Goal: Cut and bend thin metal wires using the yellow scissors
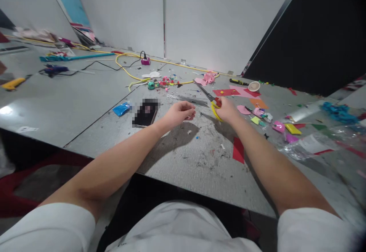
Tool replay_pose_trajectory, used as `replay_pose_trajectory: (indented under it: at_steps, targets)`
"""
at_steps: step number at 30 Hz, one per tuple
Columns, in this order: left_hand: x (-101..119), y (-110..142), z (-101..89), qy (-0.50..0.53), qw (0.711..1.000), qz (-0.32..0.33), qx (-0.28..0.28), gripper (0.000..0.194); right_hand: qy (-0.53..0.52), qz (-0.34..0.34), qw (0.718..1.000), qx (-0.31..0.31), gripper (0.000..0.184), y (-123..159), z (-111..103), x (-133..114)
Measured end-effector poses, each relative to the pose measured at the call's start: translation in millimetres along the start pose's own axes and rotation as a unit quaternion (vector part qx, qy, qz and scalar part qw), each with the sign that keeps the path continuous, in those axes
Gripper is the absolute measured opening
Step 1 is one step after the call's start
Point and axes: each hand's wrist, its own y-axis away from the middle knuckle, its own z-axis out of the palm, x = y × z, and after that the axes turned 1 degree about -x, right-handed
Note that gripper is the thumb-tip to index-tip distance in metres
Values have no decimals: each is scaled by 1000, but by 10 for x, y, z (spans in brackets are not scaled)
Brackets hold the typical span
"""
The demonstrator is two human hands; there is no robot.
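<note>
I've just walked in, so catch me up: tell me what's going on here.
A person's right hand grips metal scissors with red-and-yellow handles over a grey table. The curled left hand is nearby; whether it holds anything is unclear. Thin silvery strips lie beyond the hands, a flat red rectangle beside the right forearm.

Muted light, soft shadows on the grey table (57, 103), white glare (far left), pixelated patch (147, 109), stretched, blurry edges
</note>
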Motion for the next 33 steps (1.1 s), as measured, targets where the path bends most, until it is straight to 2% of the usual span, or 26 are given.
replay_pose_trajectory:
  at_steps: [2,3,6,8,13,16,24,27,33]
  targets:
    - [-6,28,13,0,1000,12,-3,5,-99,33,994,-21,25,201,-54,-36]
    - [-4,51,27,0,1000,16,-11,6,-183,52,981,-47,29,323,-68,-67]
    - [5,148,95,-4,998,27,-59,11,-420,56,895,-138,41,726,-45,-201]
    - [7,219,153,-10,995,39,-96,17,-481,64,861,-153,44,965,24,-292]
    - [28,341,254,-36,987,49,-151,31,-555,84,820,-115,47,1237,264,-378]
    - [65,364,260,-68,983,66,-160,30,-578,77,806,-101,50,1259,325,-366]
    - [93,334,196,-100,972,88,-194,23,-613,77,778,-113,54,1305,302,-365]
    - [77,303,173,-124,962,112,-215,21,-616,79,775,-116,53,1312,341,-359]
    - [28,245,127,-191,940,173,-223,15,-610,75,782,-101,61,1318,386,-373]
